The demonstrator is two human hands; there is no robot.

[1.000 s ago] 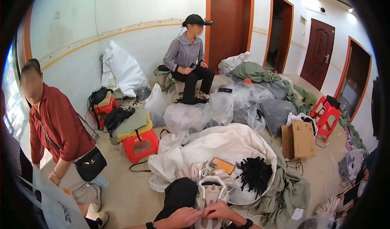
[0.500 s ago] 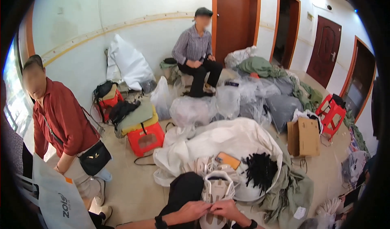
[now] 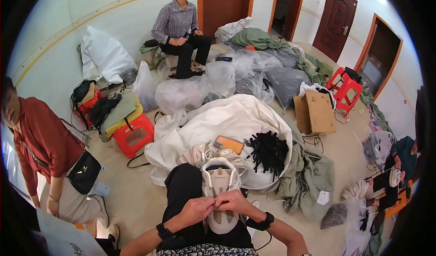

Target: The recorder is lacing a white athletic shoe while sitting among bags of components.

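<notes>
A beige and white sneaker [image 3: 220,176] lies across my lap, its heel opening away from me and its rounded toe near me. Over its tongue my left hand [image 3: 198,210] is closed, fingertips pinched. My right hand [image 3: 236,204] pinches there too, and the fingertips of both meet. Whatever they hold is too small or hidden to make out. Just beyond the shoe, more beige sneakers [image 3: 198,154] rest on a white sack [image 3: 218,125]. On that sack also lie an orange-backed phone [image 3: 229,145] and a heap of black laces [image 3: 269,154].
Red plastic stools [image 3: 133,133] stand left and right. Filled clear bags [image 3: 179,96] crowd the far floor near a seated person [image 3: 178,24]. A person in red [image 3: 50,138] stands left. An open cardboard box [image 3: 318,113] sits right. Another person [image 3: 402,158] handles shoes at far right.
My view has tipped down and turned right, so the room shifts up and left. Both hands stay pinched together over the sneaker. More of my forearms and lap shows.
</notes>
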